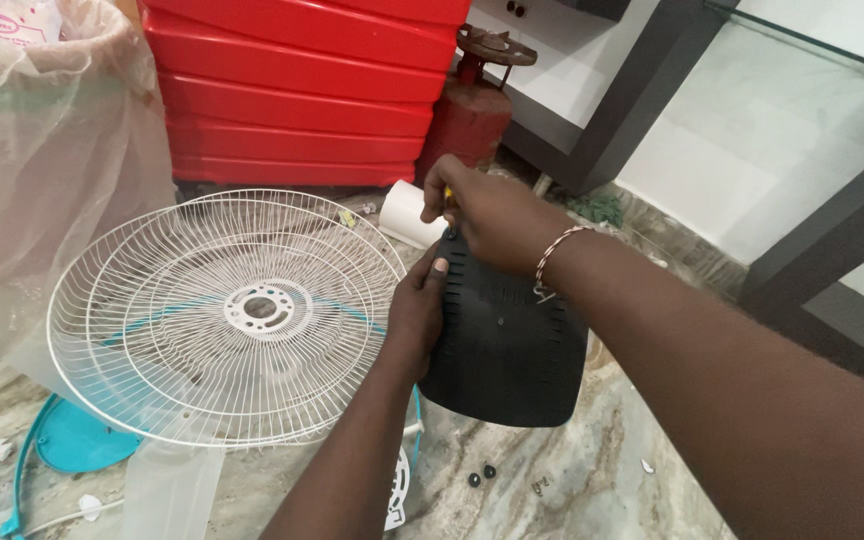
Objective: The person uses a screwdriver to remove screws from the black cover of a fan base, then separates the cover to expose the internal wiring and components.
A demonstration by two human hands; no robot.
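Observation:
A black vented fan motor cover (507, 350) sits upright in front of me. My left hand (417, 310) grips its left edge, thumb on the ribbed side. My right hand (487, 215) is closed around a small yellow-handled tool (448, 196) at the cover's top left corner; the tool's tip is hidden by my fingers. A beaded bracelet circles my right wrist. To the left, a white wire fan guard (227, 315) stands tilted, with a round hub plate at its middle.
A teal fan blade and ring (72, 440) lie on the marble floor under the guard. Small black screws (480, 474) lie near my arm. Stacked red plastic chairs (302, 90), a red gas cylinder (472, 110) and a white roll (410, 212) stand behind. A plastic-covered object (42, 180) is at left.

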